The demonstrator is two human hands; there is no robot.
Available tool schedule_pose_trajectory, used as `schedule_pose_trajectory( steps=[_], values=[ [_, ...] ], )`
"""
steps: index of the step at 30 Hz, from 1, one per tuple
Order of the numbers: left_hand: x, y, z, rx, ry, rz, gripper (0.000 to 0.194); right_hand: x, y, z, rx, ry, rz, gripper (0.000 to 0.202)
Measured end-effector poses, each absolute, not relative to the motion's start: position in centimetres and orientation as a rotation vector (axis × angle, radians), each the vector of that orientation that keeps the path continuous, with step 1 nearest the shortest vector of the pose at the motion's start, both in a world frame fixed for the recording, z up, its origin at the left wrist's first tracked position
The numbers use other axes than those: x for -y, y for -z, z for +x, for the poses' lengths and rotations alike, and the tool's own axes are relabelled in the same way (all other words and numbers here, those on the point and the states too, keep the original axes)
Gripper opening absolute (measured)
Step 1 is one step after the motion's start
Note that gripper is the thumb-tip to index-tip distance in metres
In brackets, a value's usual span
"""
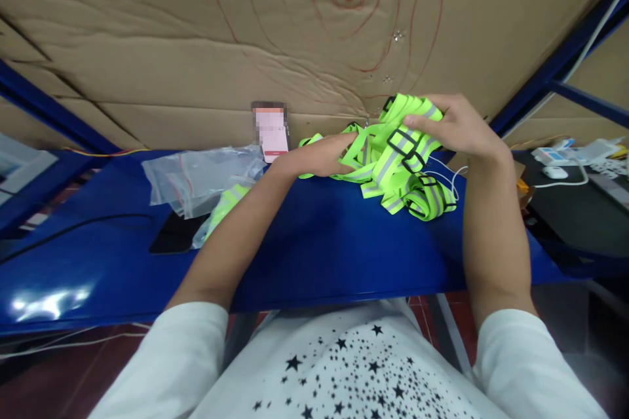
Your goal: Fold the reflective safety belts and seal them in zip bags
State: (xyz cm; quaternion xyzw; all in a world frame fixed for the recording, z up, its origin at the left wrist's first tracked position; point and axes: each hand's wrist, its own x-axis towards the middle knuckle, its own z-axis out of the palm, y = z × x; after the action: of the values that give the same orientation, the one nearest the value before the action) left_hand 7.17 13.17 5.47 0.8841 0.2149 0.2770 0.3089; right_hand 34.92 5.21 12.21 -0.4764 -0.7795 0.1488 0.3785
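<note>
A folded bundle of neon-yellow reflective straps (410, 119) with grey stripes and black buckles is held up in my right hand (455, 123). My right thumb presses on its near face, and the other fingers are hidden behind it. To the left, my left hand (327, 154) is closed around more neon straps (363, 154) in the same heap; its fingertips are partly covered. Below the bundle a rolled reflective strap (427, 200) rests on the blue table (334, 242). Loose strap ends hang between the two hands.
A phone (272, 134) leans against the cardboard wall (171, 65). Clear plastic bags (201, 177) lie left of my forearm, near a dark flat object (177, 234) and another neon piece (228, 203). A black cable (78, 236) crosses the left side. White devices (560, 154) sit at right.
</note>
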Motion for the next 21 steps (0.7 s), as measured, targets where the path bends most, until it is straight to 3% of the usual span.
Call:
schedule_pose_trajectory(
  steps=[3,5,8,12,21],
  values=[
    [-13.1,-6.4,6.8,-0.435,-0.663,2.242,0.080,-4.9,-12.5,34.2,2.091,-0.350,-1.195,0.033],
    [-12.6,-7.0,7.1,-0.380,-0.803,2.094,0.088,-4.5,-12.6,33.4,2.137,-0.326,-1.166,0.032],
    [-11.3,-7.0,8.6,-0.321,-0.895,1.874,0.082,-3.7,-12.8,31.6,2.168,-0.277,-1.093,0.033],
    [-9.4,-5.7,10.7,-0.337,-0.729,1.659,0.063,-3.0,-12.7,29.2,2.048,-0.340,-1.109,0.036],
    [-8.4,-5.7,10.5,-0.327,-0.515,1.656,0.052,-2.8,-12.0,28.6,2.015,-0.195,-1.225,0.025]
  ],
)
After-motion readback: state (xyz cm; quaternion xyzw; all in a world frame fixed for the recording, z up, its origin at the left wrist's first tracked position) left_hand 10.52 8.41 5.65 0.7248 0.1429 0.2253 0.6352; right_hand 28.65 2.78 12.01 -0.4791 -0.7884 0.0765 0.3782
